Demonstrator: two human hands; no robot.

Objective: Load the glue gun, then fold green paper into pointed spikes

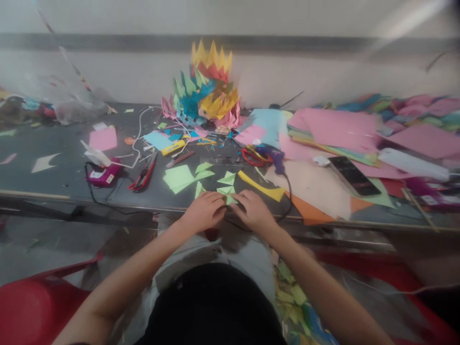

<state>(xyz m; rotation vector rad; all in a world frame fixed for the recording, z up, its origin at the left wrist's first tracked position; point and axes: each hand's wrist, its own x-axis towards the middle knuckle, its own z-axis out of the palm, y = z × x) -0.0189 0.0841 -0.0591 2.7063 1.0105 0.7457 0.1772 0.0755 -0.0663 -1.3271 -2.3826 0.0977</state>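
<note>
Between my two hands, at the front edge of the dark table, is a small folded light green paper (227, 193). My left hand (206, 209) grips its left side with bent fingers. On the right, my right hand (252, 209) pinches the same paper. Just beyond lies another folded green piece (227, 178). A stack of green paper squares (178, 178) rests to the left, with smaller folded pieces beside it. A curved yellow strip (261, 186) lies beyond my right hand.
Red-handled pliers (143, 173) and a magenta device (103, 173) sit left. A colourful folded-paper model (208, 98) stands at the back. Right are a purple glue gun (276, 158), a phone (354, 176) and pink sheets (338, 127). A red chair (39, 306) is lower left.
</note>
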